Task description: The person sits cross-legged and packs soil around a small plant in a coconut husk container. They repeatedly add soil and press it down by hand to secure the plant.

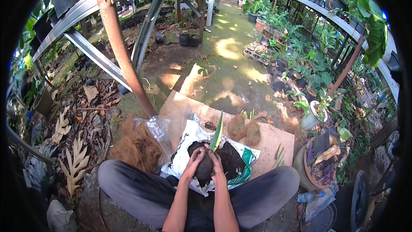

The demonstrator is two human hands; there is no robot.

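Note:
Both palms cup a dark ball of soil [204,168] above an opened white and green plastic sack. A snake plant leaf [217,133], green with yellow edges, stands up from the far side of the ball. My left hand [194,162] presses the ball from the left, its fingertips near the leaf's base. On the other side, my right hand [217,162] curls against the ball, fingers close to the leaf. Loose dark soil [232,158] lies in the sack [187,135]. The leaf's lower end is hidden by the fingers.
Brown coconut fibre [138,146] is heaped at left beside clear plastic [158,127]. Two fibre-wrapped balls [244,129] and cut leaf pieces [279,156] rest on the cardboard [272,140]. A rusty post [124,51] stands front left; potted plants [310,116] line the right.

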